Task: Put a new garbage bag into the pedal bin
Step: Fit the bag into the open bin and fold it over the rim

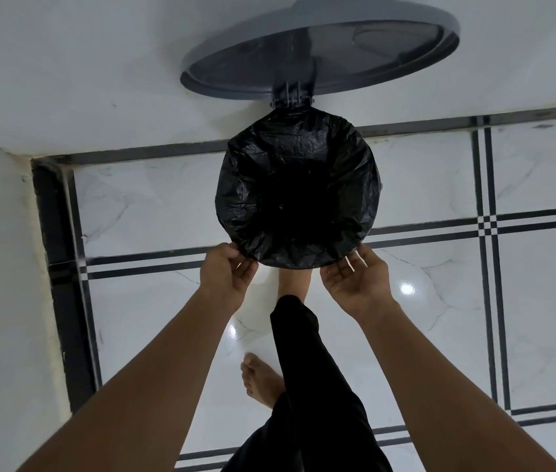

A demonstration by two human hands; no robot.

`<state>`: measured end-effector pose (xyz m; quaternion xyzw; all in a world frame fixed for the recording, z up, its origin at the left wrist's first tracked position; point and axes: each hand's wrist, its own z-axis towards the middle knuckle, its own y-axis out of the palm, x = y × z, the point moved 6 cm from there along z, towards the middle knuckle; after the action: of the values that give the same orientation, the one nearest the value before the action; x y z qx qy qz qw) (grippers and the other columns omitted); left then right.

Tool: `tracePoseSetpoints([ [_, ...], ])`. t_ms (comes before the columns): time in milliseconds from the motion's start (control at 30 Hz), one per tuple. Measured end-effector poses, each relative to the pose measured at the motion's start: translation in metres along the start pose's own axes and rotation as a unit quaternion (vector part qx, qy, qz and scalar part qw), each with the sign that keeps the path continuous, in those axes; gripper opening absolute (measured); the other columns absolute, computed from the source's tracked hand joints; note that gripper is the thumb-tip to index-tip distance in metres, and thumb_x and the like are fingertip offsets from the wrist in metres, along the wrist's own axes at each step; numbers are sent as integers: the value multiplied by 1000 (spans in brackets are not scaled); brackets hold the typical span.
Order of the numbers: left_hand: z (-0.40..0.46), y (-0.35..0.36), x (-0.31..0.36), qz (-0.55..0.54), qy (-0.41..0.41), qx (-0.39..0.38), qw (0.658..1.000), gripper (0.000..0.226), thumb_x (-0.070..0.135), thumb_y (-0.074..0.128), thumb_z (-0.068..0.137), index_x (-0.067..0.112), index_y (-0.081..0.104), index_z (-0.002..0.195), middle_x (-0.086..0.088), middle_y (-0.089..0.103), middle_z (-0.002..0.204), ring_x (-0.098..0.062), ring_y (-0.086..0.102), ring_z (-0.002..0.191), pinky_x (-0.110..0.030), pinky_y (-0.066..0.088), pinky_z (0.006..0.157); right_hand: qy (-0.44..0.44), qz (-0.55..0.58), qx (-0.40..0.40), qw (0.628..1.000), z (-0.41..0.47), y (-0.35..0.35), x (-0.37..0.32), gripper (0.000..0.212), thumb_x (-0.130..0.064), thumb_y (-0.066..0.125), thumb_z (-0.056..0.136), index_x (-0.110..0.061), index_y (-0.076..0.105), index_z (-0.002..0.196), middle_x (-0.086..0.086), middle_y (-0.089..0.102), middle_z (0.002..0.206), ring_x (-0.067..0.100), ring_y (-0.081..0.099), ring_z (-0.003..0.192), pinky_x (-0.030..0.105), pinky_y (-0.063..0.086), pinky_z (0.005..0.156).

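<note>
Seen from straight above, the pedal bin stands on the tiled floor against the white wall, close to the floor's far left corner. Its grey lid is tipped up and back on its hinge, leaning toward the wall. A black garbage bag lines the bin: its mouth is stretched over the whole round rim, the plastic crinkled around the edge and dark in the middle.

The left hand is at the near left of the rim, its fingers curled and pinching the bag's edge. The right hand is at the near right of the rim, palm up, fingers loosely spread and touching the bag's edge; whether they grip it I cannot tell.

A bare foot in a black trouser leg reaches under the near side of the bin, and the other foot rests flat on the floor nearer the person.
</note>
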<state>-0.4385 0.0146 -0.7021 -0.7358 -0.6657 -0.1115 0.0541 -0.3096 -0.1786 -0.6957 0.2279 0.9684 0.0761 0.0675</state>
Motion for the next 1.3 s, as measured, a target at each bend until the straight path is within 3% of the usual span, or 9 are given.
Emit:
tracePoseSetpoints([
  [100, 1, 2, 5, -34, 11, -11, 999, 10, 16, 68, 87, 8, 66, 93, -7, 68, 89, -21, 67, 84, -32, 61, 87, -6, 12, 19, 1000, 1, 4, 1, 27, -23, 67, 94, -11, 71, 118, 7, 70, 118, 25, 70, 117, 39, 60, 93],
  [200, 6, 3, 7, -7, 16, -7, 1000, 10, 11, 69, 92, 5, 67, 99, -8, 74, 90, -16, 72, 81, -27, 62, 74, -4, 25, 32, 999, -1, 9, 3, 27, -26, 66, 96, -9, 69, 117, 8, 70, 115, 26, 71, 114, 38, 61, 90],
  [333, 9, 2, 12, 48, 20, -32, 998, 25, 5, 65, 97, 1, 70, 122, -13, 78, 115, -18, 76, 102, -23, 61, 75, 1, 39, 40, 998, -3, 11, 5, 30, -27, 65, 96, -9, 68, 119, 8, 69, 114, 27, 69, 108, 38, 55, 102],
  [533, 4, 0, 9, -8, -12, 19, 1000, 8, 2, 63, 89, 6, 67, 95, -8, 69, 100, -19, 70, 89, -25, 61, 69, 24, 39, 44, 998, -5, 10, 10, 30, -32, 60, 99, -8, 69, 113, 9, 67, 118, 26, 67, 102, 38, 56, 99],
  [633, 2, 7, 13, -44, -17, -1, 999, 7, 6, 59, 83, 7, 60, 77, -9, 63, 90, -25, 63, 91, -32, 61, 87, 30, 5, 48, 998, -4, 10, 9, 35, -40, 56, 98, -12, 69, 115, 5, 69, 114, 25, 65, 103, 41, 53, 94],
  [833, -7, 14, 17, -65, -28, -7, 997, 22, 25, 58, 98, 4, 64, 101, -7, 68, 92, -26, 69, 95, -40, 61, 90, 37, 37, 51, 997, -8, 14, 11, 44, -47, 53, 100, -10, 68, 120, 6, 72, 107, 24, 68, 93, 39, 56, 77],
  [1000, -7, 13, 15, -15, -71, -12, 997, 36, 46, 54, 97, 16, 62, 80, -1, 63, 99, -20, 59, 93, -38, 49, 84, 36, 11, 60, 997, -6, 15, 12, 48, -51, 51, 99, -12, 68, 121, 6, 69, 120, 25, 66, 109, 43, 52, 90],
  [1167, -6, 23, 20, -30, -67, -37, 997, 32, 47, 52, 99, 20, 69, 96, -2, 68, 108, -21, 59, 98, -36, 47, 93, 37, -1, 54, 998, -9, 18, 11, 49, -53, 46, 101, -13, 68, 120, 5, 70, 120, 24, 65, 107, 45, 50, 87],
  [1300, -10, 22, 25, -16, -49, -40, 998, 35, 48, 52, 100, 18, 69, 108, -3, 68, 116, -24, 61, 103, -37, 48, 100, 26, -90, 74, 993, -15, 12, 2, 45, -50, 46, 100, -17, 67, 123, 2, 71, 124, 23, 63, 116, 50, 44, 103],
])
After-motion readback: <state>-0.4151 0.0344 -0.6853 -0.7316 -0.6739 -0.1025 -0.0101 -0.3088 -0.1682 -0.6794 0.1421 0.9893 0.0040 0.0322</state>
